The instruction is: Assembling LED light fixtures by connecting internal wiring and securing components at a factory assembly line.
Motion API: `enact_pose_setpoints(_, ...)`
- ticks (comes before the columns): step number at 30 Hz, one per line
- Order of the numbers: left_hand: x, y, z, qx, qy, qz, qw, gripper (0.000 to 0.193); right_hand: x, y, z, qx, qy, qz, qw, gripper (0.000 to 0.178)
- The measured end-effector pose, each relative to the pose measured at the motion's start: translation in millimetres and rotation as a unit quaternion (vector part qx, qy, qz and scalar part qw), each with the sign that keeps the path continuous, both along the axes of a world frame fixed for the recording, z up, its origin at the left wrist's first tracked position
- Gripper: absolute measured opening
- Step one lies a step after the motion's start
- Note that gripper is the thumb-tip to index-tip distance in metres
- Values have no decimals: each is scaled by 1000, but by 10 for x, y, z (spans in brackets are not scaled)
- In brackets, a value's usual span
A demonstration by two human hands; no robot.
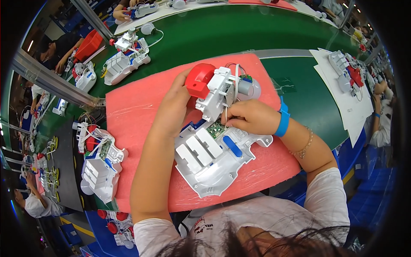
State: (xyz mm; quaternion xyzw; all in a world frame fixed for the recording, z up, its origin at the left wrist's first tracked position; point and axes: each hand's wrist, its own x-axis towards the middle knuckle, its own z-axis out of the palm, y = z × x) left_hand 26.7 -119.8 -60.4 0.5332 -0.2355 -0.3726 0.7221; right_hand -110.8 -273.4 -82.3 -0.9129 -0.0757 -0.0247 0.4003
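Observation:
On a pink foam mat (141, 107) lies a white plastic housing shell (214, 175) with its inside facing up. A green circuit board (216, 129) and a blue oval piece (232, 146) sit in it. My left hand (180, 96) is closed round the side of a white plastic mechanism (218, 92), which has a red curved part (200, 80) and a silver motor (245, 88); the palm side of its grip is hidden. The mechanism is tilted above the shell's far edge. My right hand (252, 116) pinches a white wire (226, 113) close to the board.
Another part-built unit (100, 165) lies left of the mat, and one more (126, 62) rests on the green belt (192, 34). White sheets (342, 94) with another assembly (349, 73) are at the right. Metal posts (55, 79) stand at the left. Co-workers sit around.

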Motion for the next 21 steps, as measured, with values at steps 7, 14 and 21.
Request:
enact_pose_setpoints(7, 23, 70, 68, 31, -44, -52, 997, 40, -62, 80, 32, -145, -53, 15, 988, 6)
enact_pose_setpoints(14, 58, 66, 46, 7, -34, -78, 996, 44, -87, 55, -44, -172, -92, 13, 981, 9)
enact_pose_setpoints(21, 67, 68, 44, 25, -40, -97, 994, 43, -112, 37, -86, -180, -136, 20, 974, 11)
